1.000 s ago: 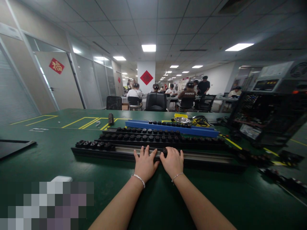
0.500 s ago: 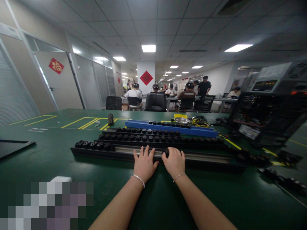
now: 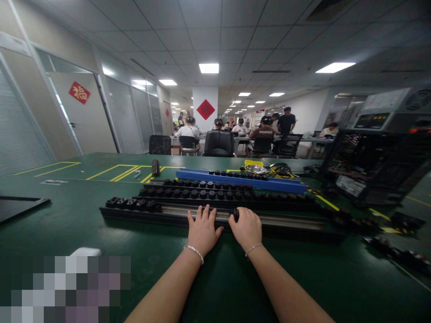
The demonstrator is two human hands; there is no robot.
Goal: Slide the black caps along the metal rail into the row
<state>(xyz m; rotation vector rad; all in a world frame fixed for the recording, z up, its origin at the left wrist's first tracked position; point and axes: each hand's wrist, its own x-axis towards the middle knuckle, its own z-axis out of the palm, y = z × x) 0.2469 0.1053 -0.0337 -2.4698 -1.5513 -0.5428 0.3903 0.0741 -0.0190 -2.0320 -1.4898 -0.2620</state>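
A long black rail (image 3: 292, 220) with a pale metal channel lies across the green table in front of me. Several small black round parts (image 3: 131, 203) sit in a row at its left end. My left hand (image 3: 203, 226) rests on the middle of the rail, fingers spread, holding nothing. Just right of it, my right hand (image 3: 247, 226) is closed around a small black round part (image 3: 236, 215) at the rail. Most of that part is hidden by the fingers. Behind the rail stand further black rails filled with rows of such parts (image 3: 211, 195).
A blue rail (image 3: 242, 180) lies farther back, near a metal dish (image 3: 256, 169) and a yellow tray (image 3: 253, 163). An open computer case (image 3: 357, 166) stands at right, with more black parts (image 3: 400, 253) below it. A black frame (image 3: 25, 207) lies at left. Several people sit beyond.
My right hand has shifted very slightly to the right, along with the black round part in its fingers. My left hand has stayed in place on the rail.
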